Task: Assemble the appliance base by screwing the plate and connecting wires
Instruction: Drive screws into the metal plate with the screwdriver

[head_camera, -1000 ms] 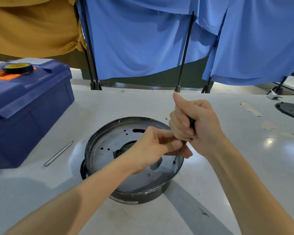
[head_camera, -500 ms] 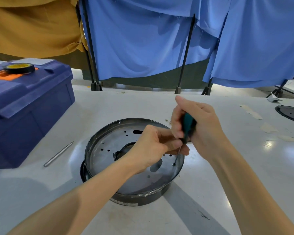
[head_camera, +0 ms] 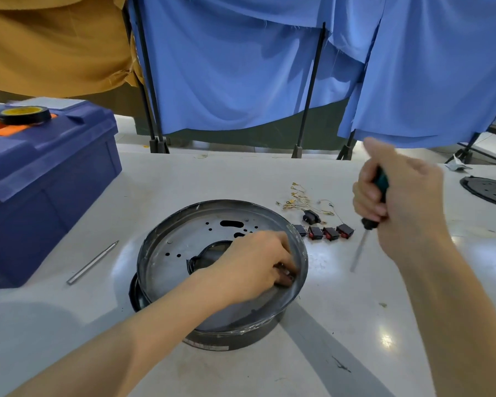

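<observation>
White table point(head_camera: 355, 339) holds the appliance base point(head_camera: 181, 239), blue curtains point(head_camera: 226, 67) hanging behind.

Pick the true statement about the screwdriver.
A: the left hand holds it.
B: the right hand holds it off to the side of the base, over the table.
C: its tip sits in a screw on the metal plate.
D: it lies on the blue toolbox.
B: the right hand grips the screwdriver by its green handle, and the shaft points down at the table, outside the rim of the base.
</observation>
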Tool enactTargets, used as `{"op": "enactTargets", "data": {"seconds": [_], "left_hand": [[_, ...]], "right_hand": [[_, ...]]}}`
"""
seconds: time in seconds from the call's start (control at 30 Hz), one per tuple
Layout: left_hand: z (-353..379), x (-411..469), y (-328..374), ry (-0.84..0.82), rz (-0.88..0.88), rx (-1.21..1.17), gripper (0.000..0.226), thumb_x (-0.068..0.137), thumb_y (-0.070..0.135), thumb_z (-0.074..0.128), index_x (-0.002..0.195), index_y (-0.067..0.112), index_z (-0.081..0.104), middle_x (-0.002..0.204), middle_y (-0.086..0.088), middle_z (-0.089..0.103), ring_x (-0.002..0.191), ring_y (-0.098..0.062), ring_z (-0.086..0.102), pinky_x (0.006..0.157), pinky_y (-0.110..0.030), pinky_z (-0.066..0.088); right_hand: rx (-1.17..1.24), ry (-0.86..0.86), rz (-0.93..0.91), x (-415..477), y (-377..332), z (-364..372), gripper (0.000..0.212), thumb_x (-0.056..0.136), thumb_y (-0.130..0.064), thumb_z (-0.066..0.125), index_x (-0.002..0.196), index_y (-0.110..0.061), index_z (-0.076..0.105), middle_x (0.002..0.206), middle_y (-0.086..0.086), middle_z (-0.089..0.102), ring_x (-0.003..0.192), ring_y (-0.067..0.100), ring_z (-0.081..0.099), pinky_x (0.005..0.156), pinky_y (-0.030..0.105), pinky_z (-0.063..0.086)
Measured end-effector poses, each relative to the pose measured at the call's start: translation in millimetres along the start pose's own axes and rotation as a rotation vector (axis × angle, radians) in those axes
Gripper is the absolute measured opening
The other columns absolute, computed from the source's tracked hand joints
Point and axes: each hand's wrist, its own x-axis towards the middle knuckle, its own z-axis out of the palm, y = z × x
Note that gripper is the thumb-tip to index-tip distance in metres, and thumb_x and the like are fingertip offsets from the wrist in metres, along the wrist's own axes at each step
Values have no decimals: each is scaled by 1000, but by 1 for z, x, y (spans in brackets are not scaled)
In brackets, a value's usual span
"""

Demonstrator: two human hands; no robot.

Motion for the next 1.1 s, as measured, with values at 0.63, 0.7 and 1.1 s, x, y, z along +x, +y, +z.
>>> {"op": "enactTargets", "data": {"seconds": [0.63,0.7,1.1], "left_hand": [[-11,-8,7,27,722,1121,9,63,15,71,60,21,66,60,6,52,51,-11,45,40,-26,19],[-10,-8,5,43,752,1136,10,65,14,70,60,22,65,60,7,51,51,-10,44,41,-26,19],[-4,-7,3,62,738,1043,11,67,12,72,64,20,66,63,5,53,53,-11,46,39,-25,23]], "right_hand": [[-768,-354,135,-7,94,-1,47,84,4,53,129,-8,62,51,-9,52,31,4,37,36,13,35],[-757,-349,151,-6,94,-2,47,84,5,52,128,-7,62,38,-14,47,29,4,35,34,12,32],[-766,-316,97,-9,100,-2,45,83,2,54,125,-9,64,56,-6,51,34,4,43,39,15,38]]}}
